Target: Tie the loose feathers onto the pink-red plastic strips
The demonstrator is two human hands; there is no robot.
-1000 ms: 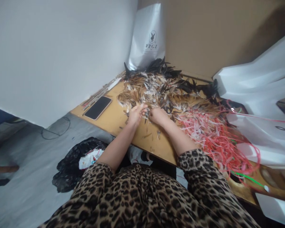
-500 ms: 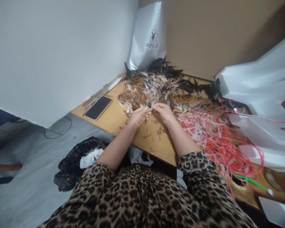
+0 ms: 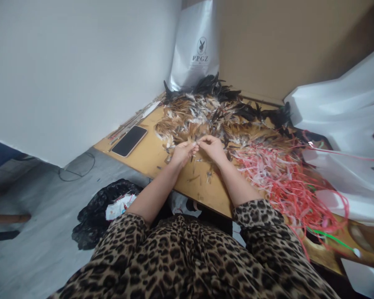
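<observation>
Brown and black feathers [image 3: 205,116] heaped on wooden counter [image 3: 149,160]. Left hand [image 3: 182,153] and right hand [image 3: 212,148] together at heap's near edge, fingertips pinching small feather between them. Phone [image 3: 129,140] left; pink strips [image 3: 277,178] right.

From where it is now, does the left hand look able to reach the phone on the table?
Probably yes: the left hand works at the feather pile's near edge, and only bare table lies between it and the phone.
</observation>
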